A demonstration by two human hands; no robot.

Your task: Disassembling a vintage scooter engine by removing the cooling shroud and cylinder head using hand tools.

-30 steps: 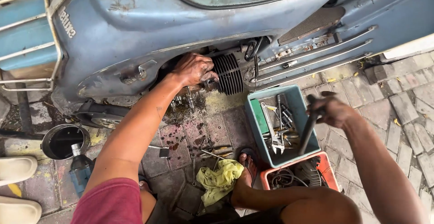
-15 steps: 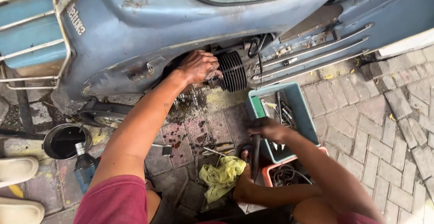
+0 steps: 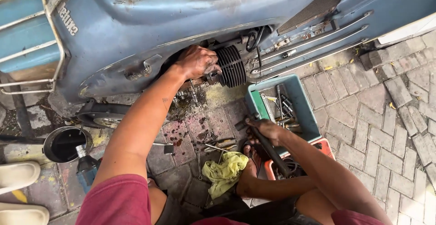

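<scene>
One hammer [image 3: 269, 148], dark-handled, lies gripped in the right hand [image 3: 265, 128], fingers wrapped tight around it, just beside the teal tool tray [image 3: 303, 98]. Left of that tray, the left hand [image 3: 196, 61] presses curled fingers against the finned engine cylinder [image 3: 231, 66] under the blue scooter [image 3: 150, 20]; whether it grasps anything is unclear.

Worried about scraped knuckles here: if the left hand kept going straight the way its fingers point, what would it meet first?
Probably the finned engine cylinder: the left hand points right at the scooter's engine, fingertips already at the parts just beside the fins. Depth is unclear, so contact may already exist.
</scene>
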